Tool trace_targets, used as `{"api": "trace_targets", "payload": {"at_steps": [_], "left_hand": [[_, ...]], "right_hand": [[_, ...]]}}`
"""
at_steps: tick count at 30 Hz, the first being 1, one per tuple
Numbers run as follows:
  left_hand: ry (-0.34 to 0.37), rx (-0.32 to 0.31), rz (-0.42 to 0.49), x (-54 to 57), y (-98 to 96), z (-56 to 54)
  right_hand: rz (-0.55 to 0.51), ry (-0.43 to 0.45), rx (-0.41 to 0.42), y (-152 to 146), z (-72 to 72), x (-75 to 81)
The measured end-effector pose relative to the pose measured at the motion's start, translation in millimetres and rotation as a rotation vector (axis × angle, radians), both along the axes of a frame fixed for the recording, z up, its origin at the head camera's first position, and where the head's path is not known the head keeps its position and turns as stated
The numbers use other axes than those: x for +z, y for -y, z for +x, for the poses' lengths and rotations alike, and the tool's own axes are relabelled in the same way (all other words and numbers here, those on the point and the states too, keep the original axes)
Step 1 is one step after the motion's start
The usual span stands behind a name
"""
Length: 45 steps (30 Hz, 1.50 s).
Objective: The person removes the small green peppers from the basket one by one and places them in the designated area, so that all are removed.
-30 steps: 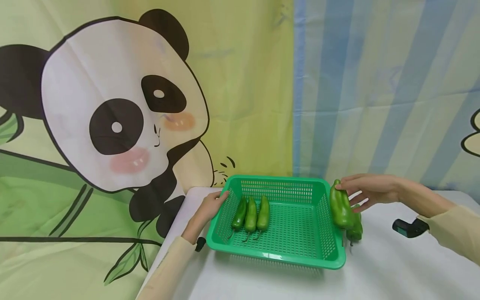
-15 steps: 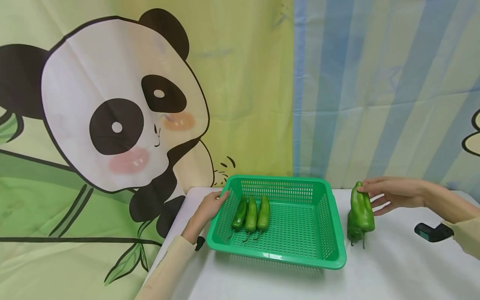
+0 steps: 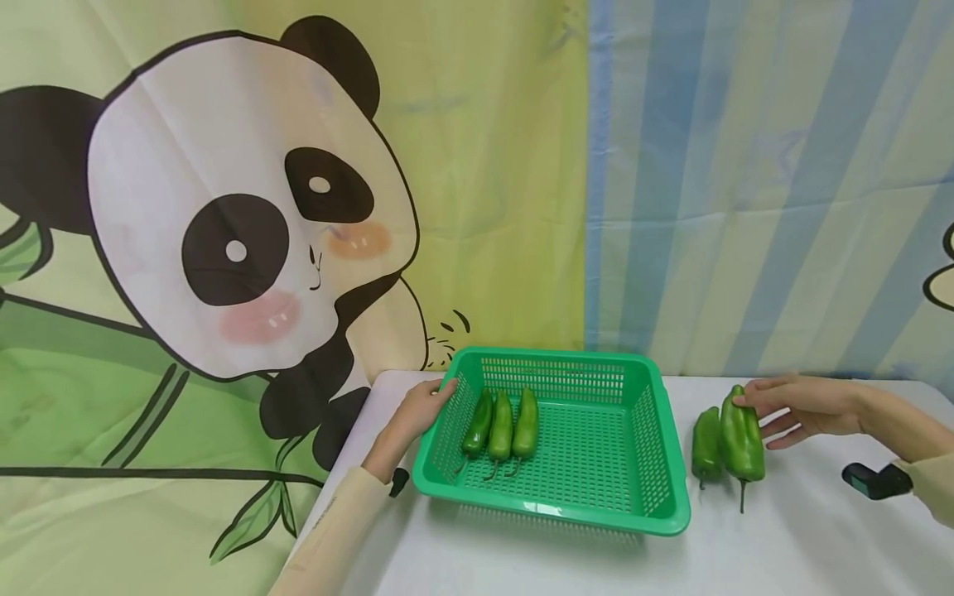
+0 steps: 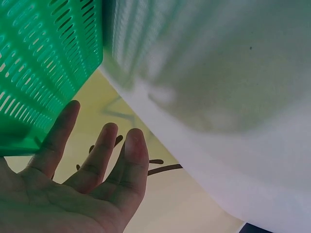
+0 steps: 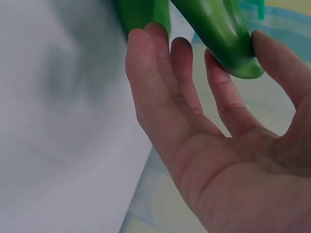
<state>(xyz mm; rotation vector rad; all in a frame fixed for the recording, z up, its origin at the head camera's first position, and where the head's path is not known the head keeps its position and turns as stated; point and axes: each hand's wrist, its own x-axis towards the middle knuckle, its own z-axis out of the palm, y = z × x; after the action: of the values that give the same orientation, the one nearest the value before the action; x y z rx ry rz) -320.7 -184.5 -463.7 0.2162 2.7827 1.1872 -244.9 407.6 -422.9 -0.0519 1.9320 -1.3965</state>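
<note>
A green plastic basket stands on the white table. My left hand holds its left rim, the thumb over the edge; in the left wrist view the other fingers spread along the outer wall. Right of the basket, my right hand pinches the pointed tip of a long green pepper between thumb and index finger. The pepper hangs stem down; the right wrist view shows the remaining fingers free of it. Close at its left lies a second green pepper on the table.
Three green peppers, the left one, the middle one and the right one, lie side by side in the basket's left part. A panda-printed curtain hangs behind the table.
My right hand has carried its pepper rightward and slightly down, from the basket's right rim past the pepper on the table to that one's right side. The left hand has stayed put.
</note>
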Motion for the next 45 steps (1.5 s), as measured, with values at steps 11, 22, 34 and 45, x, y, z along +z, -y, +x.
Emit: {"api": "trace_targets", "payload": {"at_steps": [11, 22, 34, 45], "left_hand": [[0.011, -0.004, 0.014, 2.4, 1.0, 2.6], [0.017, -0.006, 0.030, 0.3, 1.4, 2.6], [0.022, -0.013, 0.043, 3.2, -0.7, 3.6], [0.022, -0.007, 0.045, 3.9, -1.1, 2.1]], "right_hand": [[0.069, 0.004, -0.027, -13.8, 5.8, -23.0], [0.264, -0.028, -0.087, -2.9, 0.1, -30.9], [0.414, -0.068, -0.107, 11.5, -7.8, -34.1], [0.438, -0.086, -0.095, 14.0, -12.0, -35.6]]}}
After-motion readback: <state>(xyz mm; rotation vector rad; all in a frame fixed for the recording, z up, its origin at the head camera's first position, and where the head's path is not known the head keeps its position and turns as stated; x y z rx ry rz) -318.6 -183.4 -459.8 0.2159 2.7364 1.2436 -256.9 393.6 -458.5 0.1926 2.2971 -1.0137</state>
